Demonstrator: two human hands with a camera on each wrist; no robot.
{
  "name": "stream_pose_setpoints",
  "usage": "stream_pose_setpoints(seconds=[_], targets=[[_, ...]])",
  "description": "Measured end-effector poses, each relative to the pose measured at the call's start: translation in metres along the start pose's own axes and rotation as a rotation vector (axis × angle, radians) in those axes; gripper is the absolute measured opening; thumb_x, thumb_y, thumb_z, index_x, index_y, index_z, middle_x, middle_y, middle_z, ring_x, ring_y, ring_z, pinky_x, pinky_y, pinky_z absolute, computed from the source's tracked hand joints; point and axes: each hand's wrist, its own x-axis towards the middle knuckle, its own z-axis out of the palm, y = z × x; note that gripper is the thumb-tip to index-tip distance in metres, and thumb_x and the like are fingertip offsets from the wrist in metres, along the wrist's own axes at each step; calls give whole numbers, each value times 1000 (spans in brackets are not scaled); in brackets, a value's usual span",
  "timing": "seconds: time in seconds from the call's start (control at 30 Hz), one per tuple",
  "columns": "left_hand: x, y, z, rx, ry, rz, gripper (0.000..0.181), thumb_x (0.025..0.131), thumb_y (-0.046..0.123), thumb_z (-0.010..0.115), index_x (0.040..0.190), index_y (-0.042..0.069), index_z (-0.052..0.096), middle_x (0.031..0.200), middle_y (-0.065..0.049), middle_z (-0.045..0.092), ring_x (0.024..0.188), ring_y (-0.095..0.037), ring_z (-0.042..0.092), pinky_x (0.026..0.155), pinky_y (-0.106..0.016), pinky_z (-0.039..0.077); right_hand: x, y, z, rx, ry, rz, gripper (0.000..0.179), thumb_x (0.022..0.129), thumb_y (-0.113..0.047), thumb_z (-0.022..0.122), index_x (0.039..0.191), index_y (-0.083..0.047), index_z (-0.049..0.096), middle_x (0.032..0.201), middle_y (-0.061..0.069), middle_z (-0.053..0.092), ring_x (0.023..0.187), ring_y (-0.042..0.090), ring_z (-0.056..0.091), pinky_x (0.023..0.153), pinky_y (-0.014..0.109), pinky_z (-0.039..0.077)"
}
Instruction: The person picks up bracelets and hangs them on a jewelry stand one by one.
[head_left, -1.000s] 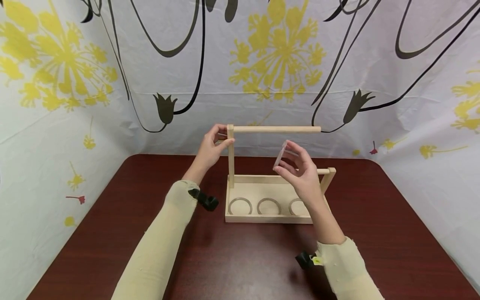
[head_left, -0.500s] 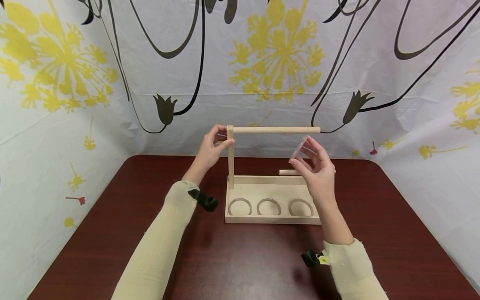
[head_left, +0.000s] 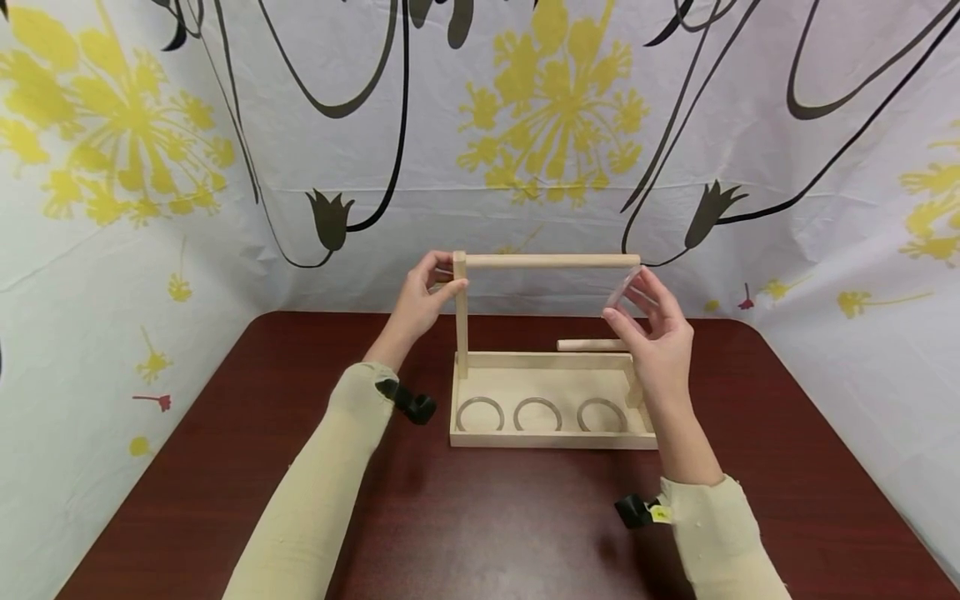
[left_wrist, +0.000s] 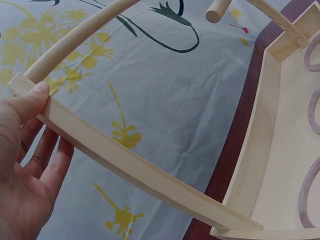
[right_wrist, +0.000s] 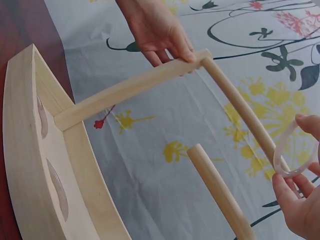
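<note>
My left hand (head_left: pixel 416 296) pinches the top of an upright wooden post (head_left: pixel 462 321), thumb in front and fingers behind. From that post a round wooden rod (head_left: pixel 551 261) runs level to the right. My right hand (head_left: pixel 663 342) holds a pale translucent bangle (head_left: pixel 622 287) between thumb and fingertips, at the rod's free end. In the right wrist view the bangle (right_wrist: pixel 276 156) overlaps the rod's tip; whether it is around or beside it I cannot tell. Three similar bangles (head_left: pixel 537 400) lie in the stand's wooden tray (head_left: pixel 555 441).
A lower wooden rod (head_left: pixel 588 345) points left from the tray's right side, partly hidden by my right hand. The stand rests on a dark red-brown table (head_left: pixel 495 517). A patterned white cloth (head_left: pixel 420 150) hangs behind and at the sides.
My right hand has moved to the right with the bangle, from below the upper rod's middle to its free end. The left hand has stayed on the post.
</note>
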Motion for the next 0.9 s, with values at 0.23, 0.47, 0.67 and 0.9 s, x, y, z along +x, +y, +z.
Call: stream_pose_setpoints(seconds=[0.23,0.47,0.67,0.9], targets=[[1,-3,0,-7,-2,-2,34,95,4,65,125,-5,53,120,-25,59,109,-40,61,87,-34,51,5,0,-6,-32,30,-7,64,84,11,70,143,-7,54,128,-2,59,120,13,58,89,14,54],[2,-5,0,-15,0,3,33,95,4,65,125,-6,53,119,-25,59,108,-40,62,85,-30,51,11,1,-9,-35,62,5,65,84,11,71,144,-7,53,129,-1,57,121,13,58,90,13,53],[1,-2,0,-18,2,7,33,95,3,65,125,-6,53,119,-26,59,108,-40,61,87,-32,52,17,3,-11,-62,66,4,65,84,9,72,144,-9,53,130,1,55,122,14,57,89,12,53],[0,-3,0,-10,0,5,35,96,5,65,126,-6,52,120,-27,59,110,-41,61,87,-32,50,24,7,-13,-79,78,17,64,84,7,73,143,-9,54,129,-1,55,128,25,55,87,10,52]])
